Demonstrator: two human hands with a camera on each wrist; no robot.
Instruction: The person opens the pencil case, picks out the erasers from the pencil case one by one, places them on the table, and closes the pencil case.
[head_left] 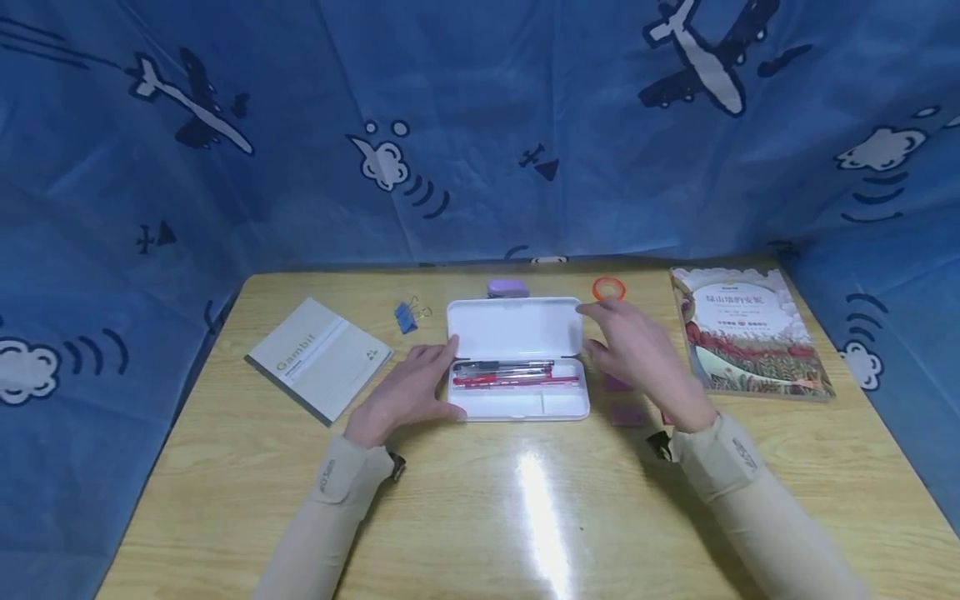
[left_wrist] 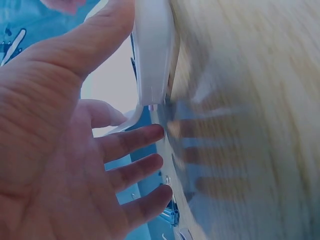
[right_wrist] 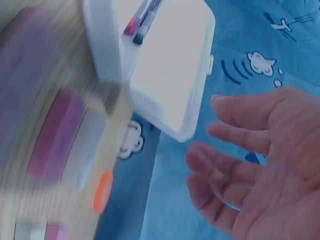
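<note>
An open white pencil case (head_left: 517, 407) lies mid-table with its lid (head_left: 513, 327) raised; red and black pens (head_left: 513, 373) lie inside. My left hand (head_left: 420, 383) rests flat on the table at the case's left end. Its fingers are straight, and the thumb (left_wrist: 100, 35) lies against the case's edge (left_wrist: 152, 55). My right hand (head_left: 626, 342) hovers by the lid's right end with relaxed, spread fingers, holding nothing. In the right wrist view the right hand (right_wrist: 250, 165) is a short gap away from the lid (right_wrist: 170, 65).
A grey notebook (head_left: 318, 357) and a blue binder clip (head_left: 406, 317) lie to the left. Behind the case are a purple object (head_left: 507, 287) and an orange tape ring (head_left: 609, 288). A book (head_left: 750, 329) lies far right, purple sticky pads (head_left: 628, 414) under my right wrist. Blue cloth surrounds the table.
</note>
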